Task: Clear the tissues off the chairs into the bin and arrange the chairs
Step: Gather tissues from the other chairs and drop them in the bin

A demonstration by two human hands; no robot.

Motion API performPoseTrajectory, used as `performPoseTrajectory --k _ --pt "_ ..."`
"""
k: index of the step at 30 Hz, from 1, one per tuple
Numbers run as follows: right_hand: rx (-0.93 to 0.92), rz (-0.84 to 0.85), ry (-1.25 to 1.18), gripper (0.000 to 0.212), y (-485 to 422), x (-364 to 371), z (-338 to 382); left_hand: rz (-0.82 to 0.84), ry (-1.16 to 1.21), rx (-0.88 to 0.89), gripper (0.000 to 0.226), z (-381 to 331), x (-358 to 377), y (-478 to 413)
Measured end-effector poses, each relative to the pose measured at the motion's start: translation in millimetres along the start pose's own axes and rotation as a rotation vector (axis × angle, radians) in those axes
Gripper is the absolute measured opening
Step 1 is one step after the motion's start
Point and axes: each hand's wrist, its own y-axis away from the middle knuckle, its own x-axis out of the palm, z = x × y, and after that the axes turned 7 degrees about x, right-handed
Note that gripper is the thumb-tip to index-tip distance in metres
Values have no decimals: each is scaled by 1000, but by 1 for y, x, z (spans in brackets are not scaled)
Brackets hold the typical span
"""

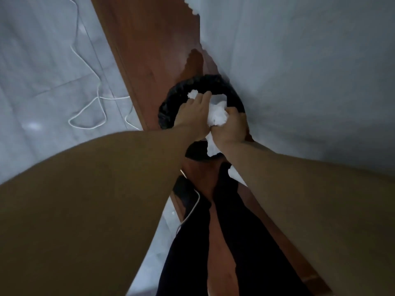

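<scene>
A round bin lined with a black bag (171, 103) stands on the floor straight ahead, below me. Both hands are over its mouth. My left hand (195, 113) and my right hand (232, 127) together squeeze a wad of white tissues (217, 116) between them. A small white tissue piece (192, 94) shows past my left fingertips, inside the bin's rim. More white tissue (234, 173) shows under my right forearm. No chair is in view.
A reddish-brown wooden strip (139, 50) runs under the bin. A white cable (89, 103) loops over the pale floor at left. A white wall (310, 71) fills the right side. My dark trouser legs (241, 242) are below.
</scene>
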Motion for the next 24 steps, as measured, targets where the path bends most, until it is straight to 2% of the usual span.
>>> performPoseTrajectory --k 3,6,9,14,18,24 --pt "33 22 6 62 -12 13 0 15 -8 -49 102 12 7 -7" --pt "8 43 27 79 -15 17 1 55 -16 -98 107 19 3 -6" --pt "-16 56 29 86 -14 18 6 75 -41 -134 109 21 -5 -3" --pt "-78 65 65 84 -13 14 16 84 -55 -167 108 20 -16 -3" --pt "-122 60 40 71 -12 11 17 61 -84 -151 102 21 -18 -1" --pt "-115 103 88 67 -7 11 24 58 -101 -157 95 26 -20 5"
